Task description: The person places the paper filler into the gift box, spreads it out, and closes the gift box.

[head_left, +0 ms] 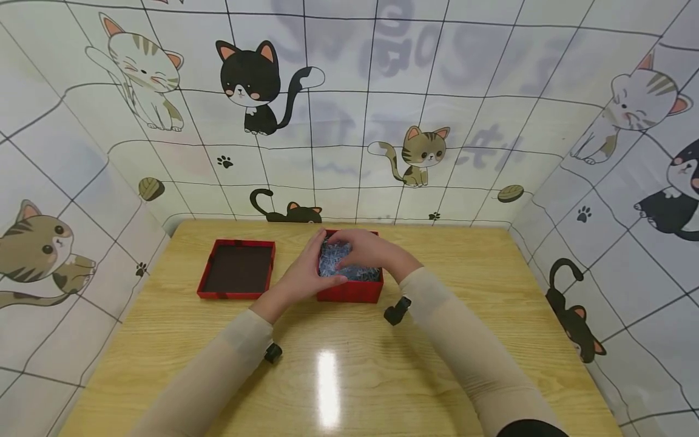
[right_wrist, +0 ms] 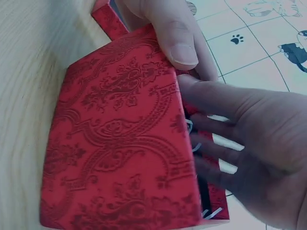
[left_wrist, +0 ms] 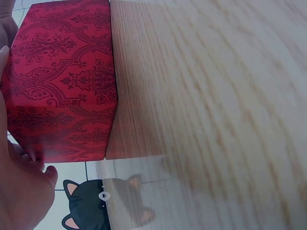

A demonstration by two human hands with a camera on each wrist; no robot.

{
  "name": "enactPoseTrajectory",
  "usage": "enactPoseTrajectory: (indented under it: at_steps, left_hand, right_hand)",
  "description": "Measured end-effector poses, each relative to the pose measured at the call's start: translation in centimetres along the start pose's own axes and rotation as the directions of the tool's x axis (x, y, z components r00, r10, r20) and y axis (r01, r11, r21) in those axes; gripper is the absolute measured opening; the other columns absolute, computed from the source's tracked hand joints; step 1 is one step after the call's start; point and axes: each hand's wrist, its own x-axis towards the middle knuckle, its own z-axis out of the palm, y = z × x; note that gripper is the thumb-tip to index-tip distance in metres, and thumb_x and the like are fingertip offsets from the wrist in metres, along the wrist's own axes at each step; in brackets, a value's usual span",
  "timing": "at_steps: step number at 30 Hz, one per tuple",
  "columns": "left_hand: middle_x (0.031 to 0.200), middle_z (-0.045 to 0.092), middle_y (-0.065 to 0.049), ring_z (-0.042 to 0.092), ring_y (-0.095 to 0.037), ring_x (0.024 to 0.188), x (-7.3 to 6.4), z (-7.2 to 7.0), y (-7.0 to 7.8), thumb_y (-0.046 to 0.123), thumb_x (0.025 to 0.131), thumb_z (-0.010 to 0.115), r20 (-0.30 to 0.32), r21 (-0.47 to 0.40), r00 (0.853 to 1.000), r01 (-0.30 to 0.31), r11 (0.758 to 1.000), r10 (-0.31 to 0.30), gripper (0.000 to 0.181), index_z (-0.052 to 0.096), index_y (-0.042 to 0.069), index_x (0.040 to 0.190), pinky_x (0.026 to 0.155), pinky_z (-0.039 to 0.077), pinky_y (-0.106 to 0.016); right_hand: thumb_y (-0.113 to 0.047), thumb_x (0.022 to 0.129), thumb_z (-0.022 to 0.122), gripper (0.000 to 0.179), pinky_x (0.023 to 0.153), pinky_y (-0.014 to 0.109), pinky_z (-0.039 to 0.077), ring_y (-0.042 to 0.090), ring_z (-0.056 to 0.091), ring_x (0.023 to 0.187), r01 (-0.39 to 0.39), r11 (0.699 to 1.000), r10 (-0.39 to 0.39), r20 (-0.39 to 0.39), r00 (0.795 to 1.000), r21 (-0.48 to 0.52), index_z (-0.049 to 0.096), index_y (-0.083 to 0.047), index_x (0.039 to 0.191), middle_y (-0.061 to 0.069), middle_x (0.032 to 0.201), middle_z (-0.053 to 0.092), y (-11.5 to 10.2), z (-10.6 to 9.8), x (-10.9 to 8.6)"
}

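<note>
A red box (head_left: 349, 292) with a dark raised pattern stands on the table, filled with pale bluish shredded filler (head_left: 357, 273). My left hand (head_left: 300, 276) holds the box around its left side, fingers along that wall and thumb over the front rim. The left thumb (right_wrist: 184, 53) shows on the rim in the right wrist view. My right hand (head_left: 366, 249) reaches over the right side, its fingers dipping into the filler with a gap between thumb and forefinger. Those fingers (right_wrist: 216, 139) are partly hidden by the box wall.
Left of the box lies a square red lid (head_left: 235, 270), dark inside face up. The wooden table (head_left: 448, 261) ends at a white sheet (head_left: 338, 121) printed with cats and grid lines, behind and at both sides. Small black wrist cameras (head_left: 397, 311) hang under the cuffs.
</note>
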Motion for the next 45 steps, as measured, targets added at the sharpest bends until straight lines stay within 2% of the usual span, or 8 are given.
enactPoseTrajectory:
  at_steps: [4,8,19,27,33,38,41,45]
  left_hand:
    - [0.187,0.005,0.0,0.013,-0.026,0.17,0.0,0.0,0.0,0.057,0.093,0.087,0.005,-0.005,1.0,0.009,1.0,-0.009,0.123,0.005,0.024,0.18,0.131,0.028,-0.061]
    - [0.186,0.005,0.001,0.012,-0.024,0.17,-0.1,0.0,0.1,0.057,0.094,0.086,0.007,-0.017,1.0,0.009,1.0,-0.009,0.123,0.005,0.024,0.18,0.131,0.029,-0.059]
    - [0.186,0.005,0.001,0.011,-0.026,0.17,-0.2,-0.1,0.4,0.069,0.091,0.083,0.005,0.003,1.0,0.009,1.0,-0.01,0.127,0.004,0.025,0.18,0.131,0.028,-0.06]
    - [0.187,0.005,0.002,0.012,-0.026,0.17,-0.2,-0.1,0.5,0.059,0.092,0.087,0.011,-0.011,1.0,0.015,1.0,-0.015,0.124,0.004,0.027,0.18,0.131,0.028,-0.062]
    - [0.186,0.004,0.006,0.012,-0.026,0.17,-0.2,-0.3,0.4,0.058,0.091,0.089,0.017,0.008,1.0,0.021,1.0,-0.021,0.127,0.003,0.028,0.18,0.132,0.027,-0.06]
    - [0.186,0.003,0.007,0.012,-0.024,0.17,-0.2,-0.4,0.4,0.058,0.09,0.089,0.027,0.027,0.999,0.025,0.999,-0.026,0.128,0.003,0.028,0.18,0.132,0.027,-0.057]
    - [0.187,0.003,0.003,0.012,-0.027,0.17,-0.1,-0.5,0.3,0.056,0.091,0.089,0.031,0.04,0.999,0.01,0.999,-0.012,0.128,0.002,0.025,0.18,0.132,0.026,-0.059]
    - [0.187,0.003,0.001,0.011,-0.027,0.17,-0.1,-0.6,0.1,0.055,0.092,0.089,0.042,0.05,0.999,0.002,0.999,-0.004,0.128,0.001,0.026,0.18,0.133,0.025,-0.059]
  right_hand:
    - [-0.017,0.101,0.085,0.042,0.113,0.041,0.055,0.024,0.067,0.129,0.057,0.989,-0.052,-0.038,0.998,0.14,0.072,-0.008,0.14,0.006,0.14,0.072,0.4,0.8,0.4]
    - [-0.013,0.103,0.082,0.028,0.108,0.037,0.057,0.017,0.07,0.12,0.072,0.983,-0.073,-0.004,0.997,0.169,0.077,-0.011,0.13,0.001,0.128,0.076,0.9,2.0,1.2]
    - [-0.014,0.107,0.076,0.04,0.12,0.044,0.048,0.026,0.063,0.138,0.047,0.998,-0.042,0.09,0.995,-0.05,0.071,-0.008,0.146,0.008,0.146,0.071,1.3,3.3,1.7]
    - [-0.015,0.103,0.082,0.047,0.116,0.044,0.053,0.027,0.065,0.135,0.078,0.996,-0.076,0.04,0.996,-0.042,0.07,-0.01,0.147,0.007,0.146,0.07,0.9,1.1,0.5]
    - [-0.013,0.098,0.087,0.058,0.121,0.049,0.047,0.031,0.059,0.142,0.032,0.986,-0.021,0.068,0.997,-0.166,0.066,-0.007,0.151,0.011,0.153,0.064,0.0,-0.4,-0.6]
    - [-0.018,0.096,0.089,0.067,0.124,0.049,0.044,0.034,0.053,0.149,-0.035,0.945,0.081,0.129,0.988,-0.325,0.062,-0.01,0.157,0.015,0.162,0.057,0.3,0.4,-0.3]
    - [-0.019,0.099,0.087,0.066,0.126,0.05,0.042,0.035,0.05,0.152,-0.032,0.909,0.1,0.143,0.985,-0.415,0.06,-0.011,0.159,0.017,0.165,0.053,0.5,1.1,0.2]
    - [-0.019,0.1,0.085,0.064,0.126,0.049,0.042,0.034,0.053,0.15,-0.027,0.884,0.104,0.14,0.985,-0.468,0.061,-0.011,0.158,0.016,0.163,0.056,0.6,1.5,0.6]
